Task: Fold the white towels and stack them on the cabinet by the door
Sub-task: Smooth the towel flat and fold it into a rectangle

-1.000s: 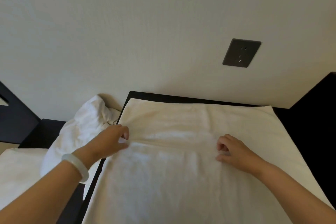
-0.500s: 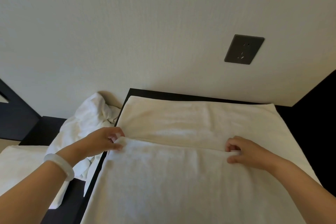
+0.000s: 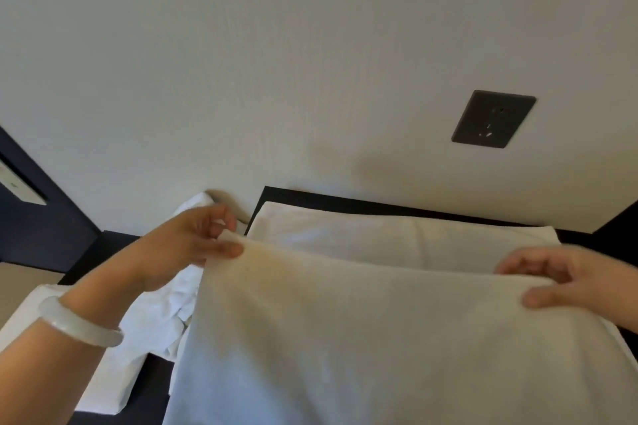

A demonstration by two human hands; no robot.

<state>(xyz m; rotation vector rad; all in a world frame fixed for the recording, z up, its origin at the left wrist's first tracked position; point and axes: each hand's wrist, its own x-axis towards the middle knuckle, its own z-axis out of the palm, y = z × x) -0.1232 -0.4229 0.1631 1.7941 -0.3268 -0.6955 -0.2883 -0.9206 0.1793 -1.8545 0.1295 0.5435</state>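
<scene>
Up comes the towel! Left hand and right hand, flat on it a second ago, now pinch the fold's corners and have raised that edge clear of the layer beneath.

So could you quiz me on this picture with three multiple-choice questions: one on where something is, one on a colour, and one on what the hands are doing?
1. Where does the crumpled white cloth lie?
A. left of the held towel
B. right of it
C. on top of it

2. What colour is the wall socket?
A. white
B. dark grey
C. red

3. What are the left hand and right hand doing?
A. lying flat on the towel
B. each pinching one end of the towel's edge
C. hanging free

Answers:
1 A, it bunches on the left hand's side of the towel.
2 B, its plate is plainly dark.
3 B, thumb and fingers close on the lifted edge at both ends.
</scene>
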